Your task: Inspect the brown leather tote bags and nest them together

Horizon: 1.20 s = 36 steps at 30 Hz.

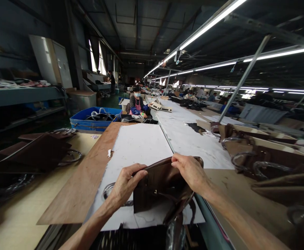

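A dark brown handbag (148, 194) is held up over the white paper (141, 142) on the bench in front of me. My left hand (128, 180) pinches the bag's top edge at its left end, thumb on top. My right hand (190, 170) is closed on the same edge farther right, fingers curled over it. The bag's mouth gapes toward me, and a small metal fitting shows on it. One plastic-wrapped handle (109, 190) sticks out behind my left wrist; another wrapped handle (176, 232) hangs down below the bag.
Brown bags (266, 156) with wrapped handles crowd the right side; more bags (37, 152) lie on the left table. A blue bin (94, 118) stands beyond the brown board (86, 180). A co-worker (136, 104) sits ahead, and a slanted metal post (243, 80) rises at right.
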Available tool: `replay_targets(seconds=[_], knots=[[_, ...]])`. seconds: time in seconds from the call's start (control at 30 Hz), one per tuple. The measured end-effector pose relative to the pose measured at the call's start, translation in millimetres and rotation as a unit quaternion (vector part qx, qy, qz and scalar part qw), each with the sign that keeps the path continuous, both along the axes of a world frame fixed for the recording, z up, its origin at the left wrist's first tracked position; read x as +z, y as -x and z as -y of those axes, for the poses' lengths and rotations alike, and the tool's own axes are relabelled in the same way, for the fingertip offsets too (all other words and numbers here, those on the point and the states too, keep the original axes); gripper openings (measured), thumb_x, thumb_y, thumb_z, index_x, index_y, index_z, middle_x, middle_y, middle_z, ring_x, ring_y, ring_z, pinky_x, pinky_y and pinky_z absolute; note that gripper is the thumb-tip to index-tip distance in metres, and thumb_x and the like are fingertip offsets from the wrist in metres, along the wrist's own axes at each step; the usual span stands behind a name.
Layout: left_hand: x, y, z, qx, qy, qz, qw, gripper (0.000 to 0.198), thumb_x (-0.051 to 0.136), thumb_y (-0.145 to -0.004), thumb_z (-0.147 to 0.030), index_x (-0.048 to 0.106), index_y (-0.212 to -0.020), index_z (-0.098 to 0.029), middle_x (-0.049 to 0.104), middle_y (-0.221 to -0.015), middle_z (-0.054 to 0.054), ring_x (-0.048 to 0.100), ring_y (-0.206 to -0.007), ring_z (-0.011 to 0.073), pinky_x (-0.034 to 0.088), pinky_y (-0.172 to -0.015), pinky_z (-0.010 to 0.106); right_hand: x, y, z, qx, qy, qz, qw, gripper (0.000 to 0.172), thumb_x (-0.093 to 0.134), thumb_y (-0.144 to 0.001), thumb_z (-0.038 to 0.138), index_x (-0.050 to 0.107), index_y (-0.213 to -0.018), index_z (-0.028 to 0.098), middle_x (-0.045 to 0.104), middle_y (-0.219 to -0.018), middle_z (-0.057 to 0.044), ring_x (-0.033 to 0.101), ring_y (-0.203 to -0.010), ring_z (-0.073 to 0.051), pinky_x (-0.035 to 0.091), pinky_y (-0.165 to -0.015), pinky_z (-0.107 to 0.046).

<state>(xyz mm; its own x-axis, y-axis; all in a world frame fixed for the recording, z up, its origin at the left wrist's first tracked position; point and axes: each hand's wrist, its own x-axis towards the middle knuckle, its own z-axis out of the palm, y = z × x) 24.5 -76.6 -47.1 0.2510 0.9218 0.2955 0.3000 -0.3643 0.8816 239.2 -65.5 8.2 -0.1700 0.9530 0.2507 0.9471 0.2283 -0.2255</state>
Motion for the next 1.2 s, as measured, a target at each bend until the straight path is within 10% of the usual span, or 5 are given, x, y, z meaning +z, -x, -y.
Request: replay_targets(seconds=[0.3,0.57,1.2], knots=[[0.8,-4,2,0.024,-0.030,-0.061,0.997,0.033,0.042,-0.083,-0.039,0.065,-0.085,-0.016,0.061,-0.072,0.000,0.050,-0.067,0.0117,0.036,-0.062,0.021,-4.3,2,-7,-0.039,-0.020,0.025,0.999,0.001,0.050,-0.076,0.023,0.050,-0.077,0.023,0.056,-0.060,0.003,0.051,-0.061,-0.014,0.026,-0.054,-0.023],[2.8,-4,3,0.010,-0.065,-0.101,0.993,0.029,0.042,-0.084,-0.037,0.063,-0.085,-0.017,0.062,-0.074,0.000,0.052,-0.067,0.0114,0.037,-0.062,0.021,-5.2,-4,-5,-0.007,-0.038,0.037,0.999,0.029,0.042,-0.081,0.020,0.051,-0.108,0.025,0.063,-0.066,0.000,0.057,-0.069,-0.017,0.033,-0.060,-0.024],[7.0,-6,7,0.003,-0.057,-0.130,0.990,0.031,0.038,-0.085,-0.038,0.062,-0.080,-0.018,0.059,-0.069,0.000,0.050,-0.064,0.0117,0.036,-0.060,0.021,2.8,-1,-3,0.002,-0.025,0.008,1.000,0.022,0.042,-0.081,0.020,0.061,-0.071,0.022,0.060,-0.059,0.000,0.054,-0.062,-0.013,0.032,-0.058,-0.021]])
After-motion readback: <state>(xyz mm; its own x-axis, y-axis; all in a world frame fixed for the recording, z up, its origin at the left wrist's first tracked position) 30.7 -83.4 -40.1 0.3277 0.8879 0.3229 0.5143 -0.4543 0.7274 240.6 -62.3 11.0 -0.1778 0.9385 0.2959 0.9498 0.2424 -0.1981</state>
